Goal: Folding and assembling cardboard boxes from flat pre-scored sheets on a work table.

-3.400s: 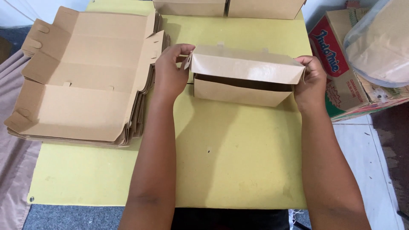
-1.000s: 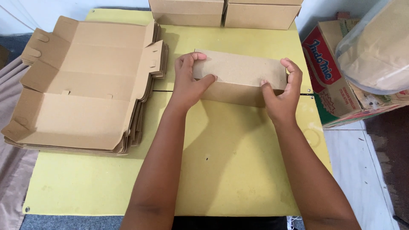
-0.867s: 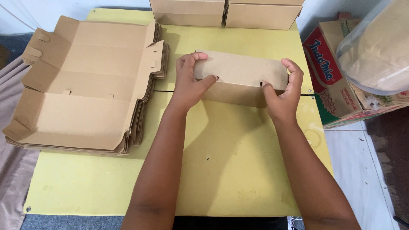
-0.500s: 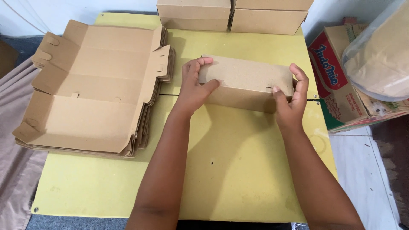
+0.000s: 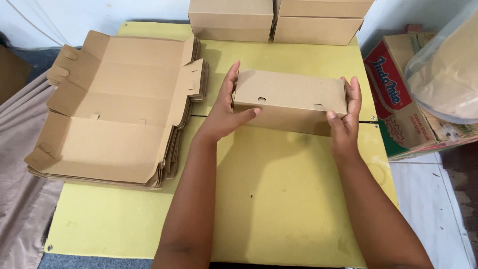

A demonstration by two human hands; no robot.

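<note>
A closed brown cardboard box (image 5: 291,94) sits at the middle of the yellow table (image 5: 279,199), its lid down with two small slots along the front edge. My left hand (image 5: 224,112) grips its left end, thumb on the front face. My right hand (image 5: 346,117) holds its right end, fingers up along the side and thumb on the front. To the left lies a stack of flat unfolded box blanks (image 5: 114,109).
Two finished closed boxes (image 5: 231,17) (image 5: 321,20) stand side by side at the table's far edge. On the right, off the table, is a printed carton (image 5: 403,104) with a clear plastic bag (image 5: 448,74) over it. Grey-brown cloth (image 5: 20,199) hangs at the left.
The box was open with its lid up; now the lid is shut. Both hands have shifted from pressing the front flap to gripping the box's ends.
</note>
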